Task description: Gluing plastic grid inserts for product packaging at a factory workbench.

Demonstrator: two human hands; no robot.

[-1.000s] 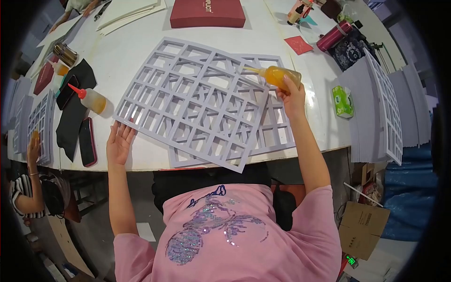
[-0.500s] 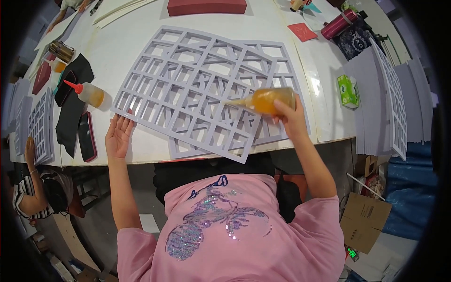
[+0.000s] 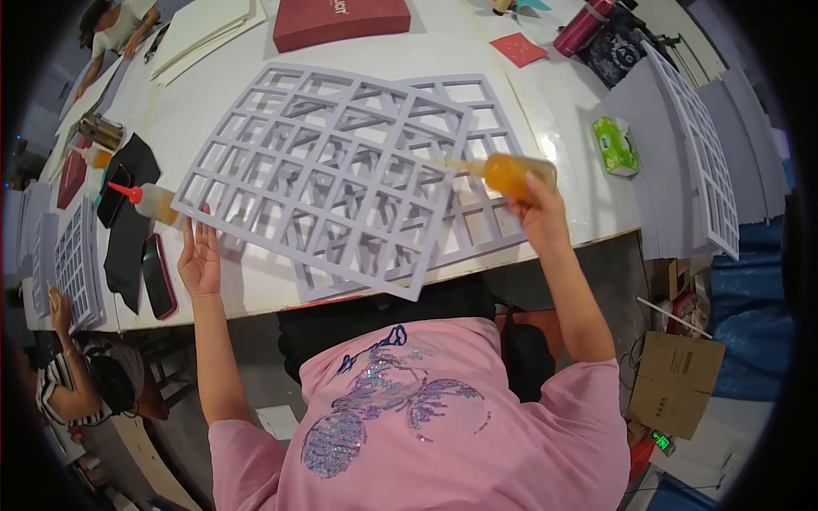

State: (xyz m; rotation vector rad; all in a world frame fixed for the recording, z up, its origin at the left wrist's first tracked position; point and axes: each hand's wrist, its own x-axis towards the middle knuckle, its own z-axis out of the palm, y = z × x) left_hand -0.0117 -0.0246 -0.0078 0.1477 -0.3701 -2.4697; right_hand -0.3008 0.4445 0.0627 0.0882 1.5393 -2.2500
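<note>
My right hand is closed around a clear squeeze bottle of amber liquid, tipped on its side. Its thin nozzle points left over the upper white lattice grid, with motion blur at the tip. That grid lies askew across a second white lattice grid, partly hiding it. At the upper grid's near left corner, my left hand is palm up, holding the edge with its fingers partly under it. Just beyond that corner lies another glue bottle with a red nozzle, partly covered by the grid.
Phones and a black cloth lie at the left. A dark red box sits at the far side. A green tissue box stands right, beside stacked grey boards. Another person's hand is far left.
The bottle in my right hand has moved slightly right, its nozzle nearer the upper grid's right side. The upper grid's left corner now overlaps the red-nozzled bottle. The whole view has shifted a little.
</note>
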